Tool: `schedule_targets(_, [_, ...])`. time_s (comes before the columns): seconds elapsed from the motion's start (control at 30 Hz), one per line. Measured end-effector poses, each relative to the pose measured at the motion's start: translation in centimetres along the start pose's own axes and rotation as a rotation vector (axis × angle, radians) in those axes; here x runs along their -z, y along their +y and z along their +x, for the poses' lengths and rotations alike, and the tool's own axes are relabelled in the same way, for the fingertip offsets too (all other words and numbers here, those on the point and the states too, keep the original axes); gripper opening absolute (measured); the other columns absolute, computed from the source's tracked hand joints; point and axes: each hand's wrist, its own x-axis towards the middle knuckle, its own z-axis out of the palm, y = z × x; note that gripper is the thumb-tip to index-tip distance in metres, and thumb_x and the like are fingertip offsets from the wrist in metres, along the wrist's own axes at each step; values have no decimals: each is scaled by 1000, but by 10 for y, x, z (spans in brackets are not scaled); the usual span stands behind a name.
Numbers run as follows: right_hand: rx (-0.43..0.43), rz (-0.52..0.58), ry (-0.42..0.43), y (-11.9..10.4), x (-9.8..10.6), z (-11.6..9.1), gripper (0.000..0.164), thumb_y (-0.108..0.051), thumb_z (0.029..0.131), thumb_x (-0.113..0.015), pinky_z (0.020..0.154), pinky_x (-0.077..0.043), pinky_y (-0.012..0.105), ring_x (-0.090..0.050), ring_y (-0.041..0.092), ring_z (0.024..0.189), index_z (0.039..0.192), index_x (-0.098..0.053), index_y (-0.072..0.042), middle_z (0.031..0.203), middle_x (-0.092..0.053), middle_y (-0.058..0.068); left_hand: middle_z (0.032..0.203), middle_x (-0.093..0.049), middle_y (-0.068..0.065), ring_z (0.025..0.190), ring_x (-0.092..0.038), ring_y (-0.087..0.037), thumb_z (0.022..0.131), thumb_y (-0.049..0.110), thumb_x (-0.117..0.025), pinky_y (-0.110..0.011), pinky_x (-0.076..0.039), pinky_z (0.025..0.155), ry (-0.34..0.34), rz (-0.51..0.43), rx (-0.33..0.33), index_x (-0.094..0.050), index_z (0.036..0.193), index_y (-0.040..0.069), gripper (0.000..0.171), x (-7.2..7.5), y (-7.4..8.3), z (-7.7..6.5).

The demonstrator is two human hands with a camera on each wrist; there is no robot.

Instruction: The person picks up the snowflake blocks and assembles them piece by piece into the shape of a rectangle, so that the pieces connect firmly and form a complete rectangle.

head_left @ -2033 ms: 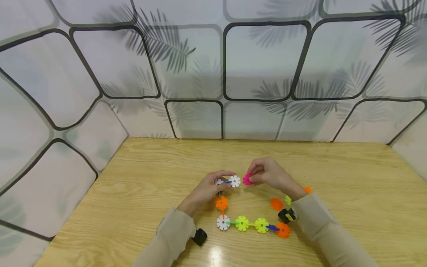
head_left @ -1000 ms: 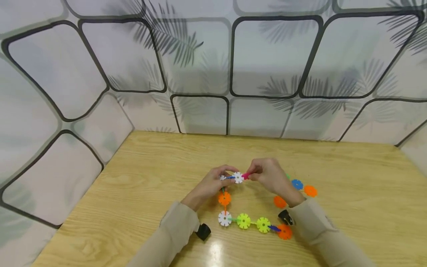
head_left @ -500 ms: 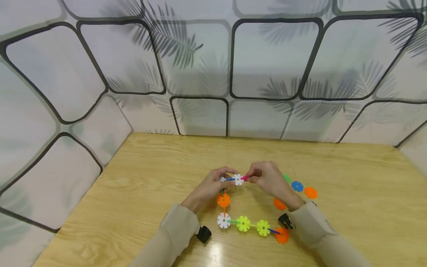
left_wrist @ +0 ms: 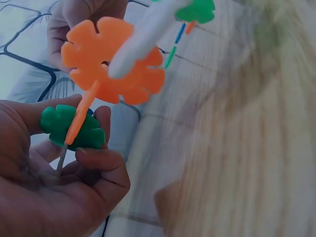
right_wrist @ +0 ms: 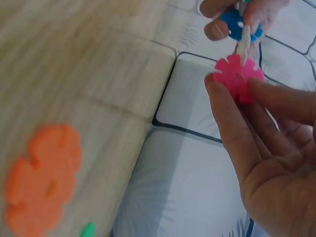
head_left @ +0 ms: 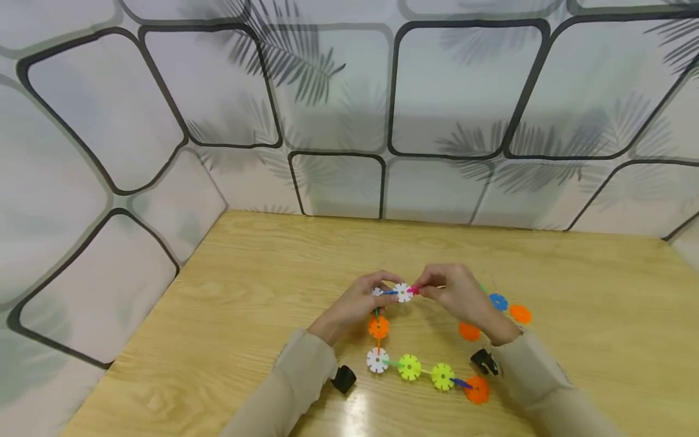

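My left hand (head_left: 355, 300) grips the upper end of a chain of notched plastic discs. In the left wrist view its fingers are around a green disc (left_wrist: 86, 131), with an orange disc (left_wrist: 113, 59) linked on. At the chain's end is a white disc (head_left: 403, 292), joined to a blue disc (right_wrist: 234, 23). My right hand (head_left: 461, 297) pinches a pink disc (right_wrist: 239, 76) between thumb and fingers. The pink disc meets the white disc's edge at right angles; how deep the slots sit cannot be told. The chain runs down to a white corner disc (head_left: 377, 360).
From that corner, yellow discs (head_left: 409, 368) run right to an orange end disc (head_left: 477, 390). Loose pieces lie beyond my right forearm: a blue disc (head_left: 499, 302), an orange disc (head_left: 520, 314) and another orange disc (head_left: 469, 331). A patterned wall (head_left: 338, 188) borders the wooden table (head_left: 262, 285).
The pink disc was apart from the white disc two seconds ago. My right hand has brought it left against the white disc and turned it edge-on. My left hand keeps its grip.
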Motion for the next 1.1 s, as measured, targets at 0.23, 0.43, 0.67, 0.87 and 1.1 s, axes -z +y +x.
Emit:
schedule_targets(0.23, [-78,-77,-56,9,40,2,12,1,95,-69,82,-58,46,-70,33,96,105,-73,5,105,-72,17,105,-58,-9,72,-49,-16,101,9,-60,-27,-43,66,-14,7,-28,-60,134,6,33,7,1,-1])
schedule_targets(0.43, [-166,-234,-92,44,82,-8,11,1,94,-68,81,-56,52,-68,35,91,101,-72,8,98,-72,17,101,-59,-8,68,-50,-14,100,6,-62,-25,-43,63,-13,43,-50,-62,131,4,31,3,2,2])
schedule_targets(0.67, [-223,-262,-210,61,83,-16,14,0,91,-69,72,-57,45,-67,28,82,101,-71,9,92,-71,13,104,-59,-9,69,-51,-15,100,6,-62,-25,-44,63,-16,43,-70,-62,130,3,30,1,-6,-2])
schedule_targets(0.87, [-242,-242,-266,61,78,-11,19,-1,88,-71,74,-56,47,-67,29,82,103,-70,10,92,-70,14,111,-60,-11,73,-54,-17,100,10,-64,-26,-44,66,-2,72,-52,-63,129,5,30,6,-4,-4])
schedule_targets(1.1, [-302,-287,-296,63,78,-13,26,-3,84,-77,79,-56,51,-66,37,92,108,-70,7,98,-70,20,101,-62,-11,73,-54,-16,101,16,-64,-27,-44,66,-47,49,-56,-63,131,4,32,7,0,2])
